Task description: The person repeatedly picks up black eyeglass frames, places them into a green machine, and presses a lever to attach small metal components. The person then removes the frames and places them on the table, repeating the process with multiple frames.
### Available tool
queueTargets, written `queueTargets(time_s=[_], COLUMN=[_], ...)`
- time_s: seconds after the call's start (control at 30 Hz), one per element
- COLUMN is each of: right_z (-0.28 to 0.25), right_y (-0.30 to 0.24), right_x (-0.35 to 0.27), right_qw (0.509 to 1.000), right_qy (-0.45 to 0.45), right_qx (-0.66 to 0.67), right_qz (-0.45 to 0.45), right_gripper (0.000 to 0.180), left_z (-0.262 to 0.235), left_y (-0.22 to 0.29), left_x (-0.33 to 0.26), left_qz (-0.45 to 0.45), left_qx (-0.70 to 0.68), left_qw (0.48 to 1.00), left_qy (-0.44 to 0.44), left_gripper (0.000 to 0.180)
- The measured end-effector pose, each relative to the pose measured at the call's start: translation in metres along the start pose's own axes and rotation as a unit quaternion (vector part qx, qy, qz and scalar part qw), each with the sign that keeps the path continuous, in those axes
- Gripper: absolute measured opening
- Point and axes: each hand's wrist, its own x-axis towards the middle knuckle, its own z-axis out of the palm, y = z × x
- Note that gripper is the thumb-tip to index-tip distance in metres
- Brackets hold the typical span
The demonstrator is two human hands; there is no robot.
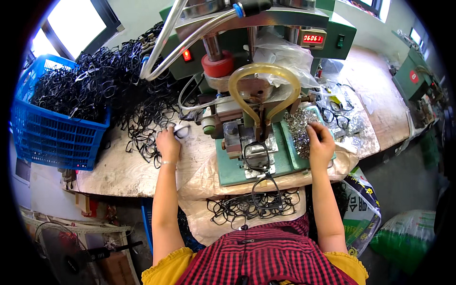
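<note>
Black eyeglass frame [257, 155] on press, lenses-width across, left-right.

A heap of black eyeglass frames [142, 114] sprawls across the bench beside small silvery metal parts [300, 130]

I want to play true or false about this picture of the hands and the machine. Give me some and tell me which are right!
1. The left hand is at the pile of black eyeglass frames. True.
2. The basket is red. False: it is blue, filled with black frames.
3. The right hand reaches into a tray of small shiny metal parts. True.
4. The looped hose on the machine is black. False: it is yellowish.
5. More black frames lie on the cloth at the person's lap. True.
</note>
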Motion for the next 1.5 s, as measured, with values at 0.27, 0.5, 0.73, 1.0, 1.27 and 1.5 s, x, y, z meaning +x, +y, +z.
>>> queueTargets(time_s=[0.27, 0.5, 0.73, 1.0, 1.27, 1.5], right_z=[-0.089, 0.009, 0.048, 0.044, -0.003, -0.018], right_y=[-0.005, -0.088, -0.078, -0.119, -0.030, 0.000], right_x=[-0.035, -0.017, -0.043, -0.046, -0.003, 0.001], right_qw=[0.992, 0.967, 0.968, 0.933, 0.926, 0.925], right_qy=[0.006, -0.184, -0.161, -0.209, -0.113, -0.092], right_qx=[-0.119, 0.020, 0.192, 0.284, -0.310, -0.280], right_qz=[-0.032, -0.176, -0.016, 0.076, -0.183, -0.240], right_gripper=[0.015, 0.019, 0.040, 0.050, 0.023, 0.009], left_z=[-0.081, -0.012, -0.077, -0.229, -0.226, -0.219], left_y=[-0.016, -0.099, 0.040, 0.135, 0.185, 0.191], left_x=[-0.056, -0.048, -0.054, -0.070, -0.076, -0.072], left_qz=[-0.229, -0.177, -0.104, 0.193, 0.414, 0.432], left_qx=[-0.184, 0.001, -0.311, -0.620, -0.485, -0.456], left_qw=[0.952, 0.984, 0.939, 0.701, 0.766, 0.774], left_qy=[0.082, 0.021, 0.104, 0.294, 0.081, 0.076], left_gripper=[0.031, 0.030, 0.023, 0.020, 0.030, 0.022])
